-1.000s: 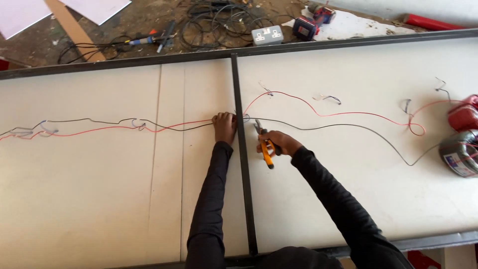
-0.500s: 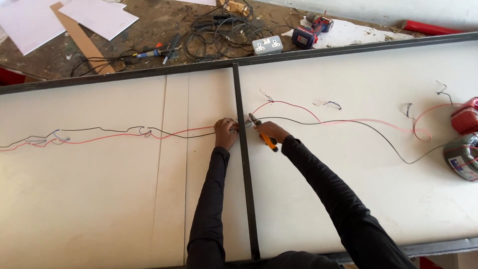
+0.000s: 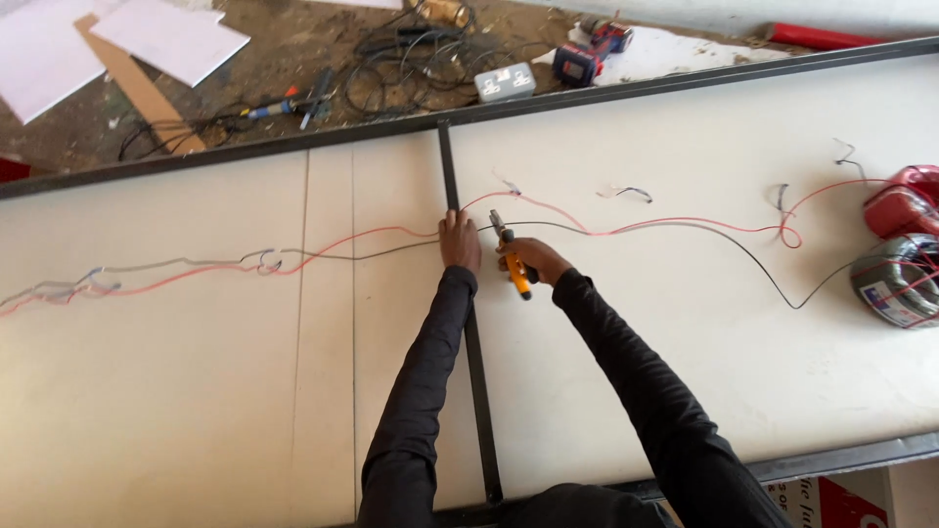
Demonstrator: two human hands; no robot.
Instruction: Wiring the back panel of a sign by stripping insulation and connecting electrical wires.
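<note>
Panel: matt, smooth off-white board.
Frame bar: dark matt metal, crossing the panel.
Pliers: orange plastic grips and dull metal tips, just right of the bar.
Wires: smooth red and black plastic coating.
Sleeves: black matt cloth.
Floor: rough and dusty beyond the panel.
</note>
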